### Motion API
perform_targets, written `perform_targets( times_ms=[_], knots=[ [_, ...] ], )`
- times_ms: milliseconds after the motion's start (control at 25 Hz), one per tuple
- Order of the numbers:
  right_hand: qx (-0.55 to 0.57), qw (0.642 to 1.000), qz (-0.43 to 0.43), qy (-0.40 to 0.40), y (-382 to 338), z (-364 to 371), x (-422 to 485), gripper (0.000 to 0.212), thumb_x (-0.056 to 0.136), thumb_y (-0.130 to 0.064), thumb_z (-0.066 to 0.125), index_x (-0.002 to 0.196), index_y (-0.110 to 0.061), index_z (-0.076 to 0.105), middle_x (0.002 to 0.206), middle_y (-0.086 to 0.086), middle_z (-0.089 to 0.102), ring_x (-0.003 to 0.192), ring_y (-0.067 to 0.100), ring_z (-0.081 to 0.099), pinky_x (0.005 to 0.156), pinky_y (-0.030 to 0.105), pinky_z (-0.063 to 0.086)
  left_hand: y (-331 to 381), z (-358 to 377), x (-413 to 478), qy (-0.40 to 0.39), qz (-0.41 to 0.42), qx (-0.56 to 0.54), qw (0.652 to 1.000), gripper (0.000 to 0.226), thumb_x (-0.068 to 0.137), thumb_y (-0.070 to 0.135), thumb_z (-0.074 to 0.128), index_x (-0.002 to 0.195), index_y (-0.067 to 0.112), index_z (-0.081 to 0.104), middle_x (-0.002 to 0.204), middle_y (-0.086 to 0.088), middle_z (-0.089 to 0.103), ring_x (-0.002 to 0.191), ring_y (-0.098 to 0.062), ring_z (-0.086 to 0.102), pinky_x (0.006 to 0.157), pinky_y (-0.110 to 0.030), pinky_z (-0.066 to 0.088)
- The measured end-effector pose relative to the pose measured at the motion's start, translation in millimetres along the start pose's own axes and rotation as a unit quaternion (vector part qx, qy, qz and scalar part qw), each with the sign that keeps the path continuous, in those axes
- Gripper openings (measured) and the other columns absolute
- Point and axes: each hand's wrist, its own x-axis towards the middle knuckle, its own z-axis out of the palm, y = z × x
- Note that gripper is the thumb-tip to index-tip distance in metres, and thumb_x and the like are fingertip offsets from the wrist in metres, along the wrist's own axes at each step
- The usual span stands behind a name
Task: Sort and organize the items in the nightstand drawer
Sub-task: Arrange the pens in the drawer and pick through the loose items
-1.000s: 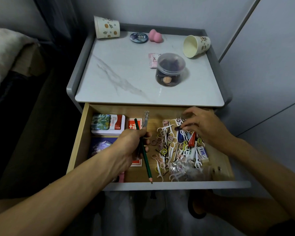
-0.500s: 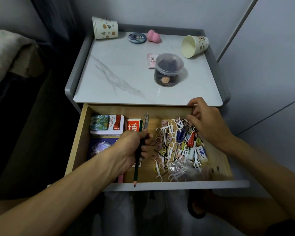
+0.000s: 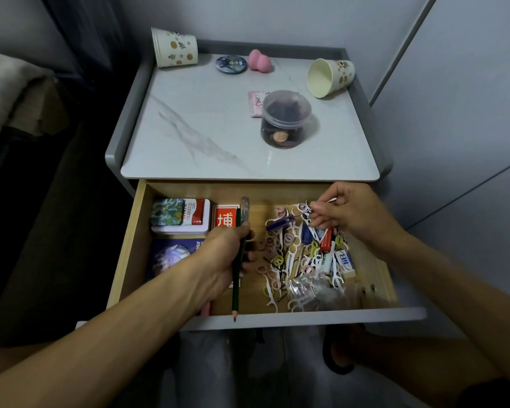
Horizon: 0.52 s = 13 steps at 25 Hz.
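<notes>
The open wooden drawer [image 3: 130,245] holds a tin box [image 3: 180,216], a red card pack [image 3: 226,217] and a dark blue booklet [image 3: 171,254] on its left. A jumble of floss picks and small hair ties [image 3: 286,254] fills its right half. My left hand [image 3: 224,254] grips a green pencil [image 3: 235,295] and a clear pen [image 3: 245,206] upright over the drawer's middle. My right hand [image 3: 351,213] pinches the metal shaft of a small purple-handled screwdriver [image 3: 280,222], lifted just above the jumble.
On the marble nightstand top [image 3: 203,136] lie two paper cups on their sides [image 3: 174,48] [image 3: 330,76], a round badge [image 3: 231,64], a pink sponge [image 3: 259,60], a pink packet [image 3: 255,103] and a clear lidded jar [image 3: 286,119]. An eraser [image 3: 346,260] and a plastic bag [image 3: 309,290] sit in the drawer's right part.
My right hand has pulled a small purple-handled screwdriver up out of the jumble. My left hand has turned the pencil more upright and stayed in place.
</notes>
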Motion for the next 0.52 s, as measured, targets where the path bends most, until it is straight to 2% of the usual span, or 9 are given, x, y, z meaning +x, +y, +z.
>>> perform_targets(
  times_ms=[120, 200, 320, 400, 480, 520],
  knots=[
    [0.030, 0.996, 0.014, -0.087, -4, 3, -5, 0.015, 0.084, -0.008, 0.067, 0.090, 0.004, 0.060, 0.079, 0.021, 0.072, 0.069, 0.024, 0.073, 0.063, 0.025, 0.059, -3, 3, 7, 0.035, 0.027, -0.026, 0.999, 0.017, 0.104, 0.026, 0.043, 0.105, 0.009, 0.046, 0.100, -0.019, 0.056, 0.053, -0.016, 0.049, 0.038, -0.022, 0.036],
    [0.026, 0.992, 0.010, -0.122, -3, 10, -9, 0.012, 0.086, -0.006, 0.065, 0.090, 0.004, 0.060, 0.080, 0.020, 0.072, 0.071, 0.024, 0.072, 0.065, 0.027, 0.059, -4, 4, 9, 0.019, 0.033, -0.060, 0.998, 0.017, 0.104, 0.024, 0.045, 0.107, 0.007, 0.044, 0.095, -0.020, 0.059, 0.049, -0.014, 0.045, 0.035, -0.020, 0.034],
    [0.021, 0.990, -0.001, -0.137, -2, 13, -10, 0.009, 0.087, -0.005, 0.066, 0.092, 0.001, 0.061, 0.080, 0.017, 0.073, 0.071, 0.023, 0.071, 0.066, 0.027, 0.058, -5, 5, 8, -0.018, 0.041, -0.058, 0.997, 0.013, 0.098, 0.010, 0.052, 0.089, 0.002, 0.050, 0.076, -0.015, 0.057, 0.045, -0.009, 0.041, 0.036, -0.016, 0.033],
    [-0.043, 0.988, 0.006, -0.151, 0, 8, -7, 0.010, 0.088, -0.004, 0.066, 0.098, -0.002, 0.062, 0.077, 0.014, 0.073, 0.067, 0.018, 0.069, 0.061, 0.024, 0.055, -4, 2, 7, -0.008, 0.056, -0.050, 0.997, 0.013, 0.096, 0.003, 0.054, 0.084, 0.000, 0.051, 0.074, -0.013, 0.055, 0.043, -0.007, 0.039, 0.037, -0.015, 0.032],
    [-0.180, 0.971, 0.020, -0.154, 9, 4, -2, 0.015, 0.089, -0.006, 0.067, 0.103, -0.008, 0.063, 0.072, 0.008, 0.071, 0.060, 0.013, 0.067, 0.057, 0.024, 0.054, -3, -1, 8, 0.014, 0.075, -0.041, 0.996, 0.006, 0.096, 0.001, 0.054, 0.094, -0.004, 0.052, 0.074, -0.014, 0.054, 0.043, -0.007, 0.039, 0.037, -0.016, 0.032],
    [-0.259, 0.954, 0.024, -0.148, 16, 3, 0, 0.015, 0.089, -0.009, 0.069, 0.103, -0.012, 0.064, 0.072, 0.005, 0.070, 0.059, 0.011, 0.066, 0.059, 0.027, 0.056, -2, -2, 7, 0.023, 0.083, -0.033, 0.996, 0.009, 0.096, 0.001, 0.054, 0.102, -0.005, 0.052, 0.074, -0.014, 0.054, 0.043, -0.007, 0.039, 0.037, -0.016, 0.033]
  ],
)
